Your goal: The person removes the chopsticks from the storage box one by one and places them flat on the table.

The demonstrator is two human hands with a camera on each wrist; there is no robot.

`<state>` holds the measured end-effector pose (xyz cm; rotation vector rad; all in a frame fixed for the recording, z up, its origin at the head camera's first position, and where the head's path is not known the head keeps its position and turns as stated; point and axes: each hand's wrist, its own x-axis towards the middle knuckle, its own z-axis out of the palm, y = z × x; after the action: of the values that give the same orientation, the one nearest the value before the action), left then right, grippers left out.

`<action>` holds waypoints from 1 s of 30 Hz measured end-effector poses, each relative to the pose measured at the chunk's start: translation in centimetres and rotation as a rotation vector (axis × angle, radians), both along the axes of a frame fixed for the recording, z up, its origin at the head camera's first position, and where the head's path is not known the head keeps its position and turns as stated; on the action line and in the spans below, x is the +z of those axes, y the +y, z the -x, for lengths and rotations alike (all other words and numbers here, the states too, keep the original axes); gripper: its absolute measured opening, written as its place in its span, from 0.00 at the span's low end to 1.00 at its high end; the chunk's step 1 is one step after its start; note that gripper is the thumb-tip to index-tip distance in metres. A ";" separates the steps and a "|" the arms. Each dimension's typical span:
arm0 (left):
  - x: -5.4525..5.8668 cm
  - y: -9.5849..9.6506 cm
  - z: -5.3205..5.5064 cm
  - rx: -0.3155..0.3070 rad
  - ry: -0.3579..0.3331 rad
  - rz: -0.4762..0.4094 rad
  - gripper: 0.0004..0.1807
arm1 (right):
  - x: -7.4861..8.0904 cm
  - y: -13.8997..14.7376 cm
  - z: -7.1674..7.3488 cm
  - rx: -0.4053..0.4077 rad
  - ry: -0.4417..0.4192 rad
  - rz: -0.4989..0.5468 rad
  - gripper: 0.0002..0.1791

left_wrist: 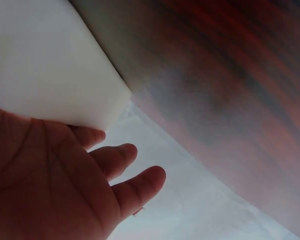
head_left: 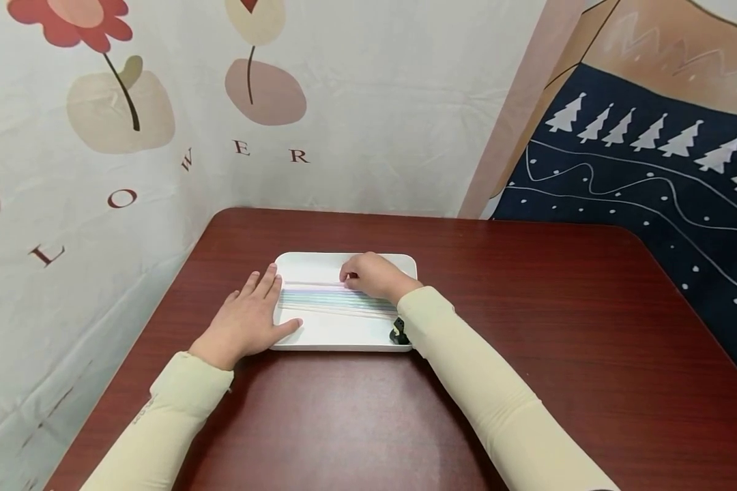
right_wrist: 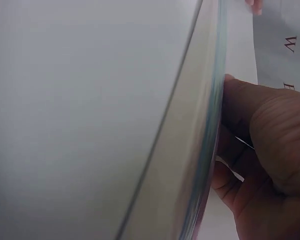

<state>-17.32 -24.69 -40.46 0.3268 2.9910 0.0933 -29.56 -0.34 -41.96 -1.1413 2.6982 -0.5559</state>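
A shallow white tray (head_left: pixel 344 335) lies on the table with a band of thin pastel strips (head_left: pixel 319 299) across it, pink, lilac, blue, green and cream. My left hand (head_left: pixel 246 320) lies spread over the tray's left edge, thumb inside. In the left wrist view, fingers of the left hand (left_wrist: pixel 65 170) extend past the tray's pale corner (left_wrist: pixel 55 65). My right hand (head_left: pixel 374 276) has its fingers curled at the far, pink side of the band. Close up, the right hand (right_wrist: pixel 265 150) pinches at the edge of the strips (right_wrist: pixel 202 150); how many it holds is hidden.
The dark red wooden table (head_left: pixel 559 327) reaches out around the tray. A small black object (head_left: pixel 399 332) sits by the right cuff at the tray's near right corner; its kind is unclear. Behind hangs a white flower-print cloth (head_left: pixel 374 136), with a navy tree-print cloth (head_left: pixel 639 184) at right.
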 end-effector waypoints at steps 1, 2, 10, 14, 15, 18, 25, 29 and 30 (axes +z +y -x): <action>-0.1 0.0 0.0 0.002 0.000 -0.002 0.54 | 0.0 -0.1 0.0 -0.002 -0.002 -0.004 0.05; -0.1 -0.1 0.0 0.002 0.000 -0.003 0.54 | 0.0 -0.1 -0.1 -0.005 -0.005 -0.006 0.05; -0.1 -0.2 0.0 -0.002 0.000 0.007 0.54 | 0.0 -0.2 -0.1 0.012 0.016 -0.003 0.07; -0.1 -0.2 -0.1 0.000 -0.002 0.003 0.54 | 0.1 -0.1 -0.2 0.013 0.009 0.005 0.07; -0.1 -0.2 -0.1 0.001 -0.002 0.002 0.54 | 0.1 -0.1 -0.2 0.007 0.001 0.010 0.06; -0.1 -0.2 -0.1 0.005 -0.001 -0.002 0.54 | 0.3 0.0 -0.3 -0.010 -0.026 0.042 0.06; 0.0 -0.2 -0.2 0.011 -0.002 -0.001 0.54 | 0.7 0.4 -0.3 -0.012 -0.062 0.099 0.06; 0.0 -0.2 -0.3 0.012 -0.007 -0.011 0.55 | 0.8 0.6 -0.3 -0.009 -0.073 0.102 0.06; 0.0 -0.2 -0.4 0.012 -0.007 -0.012 0.55 | 0.9 0.6 -0.4 -0.008 -0.071 0.104 0.06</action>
<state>-16.94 -24.86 -40.43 0.3096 2.9867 0.1129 -29.21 0.26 -41.09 -1.1130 2.6424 -0.7324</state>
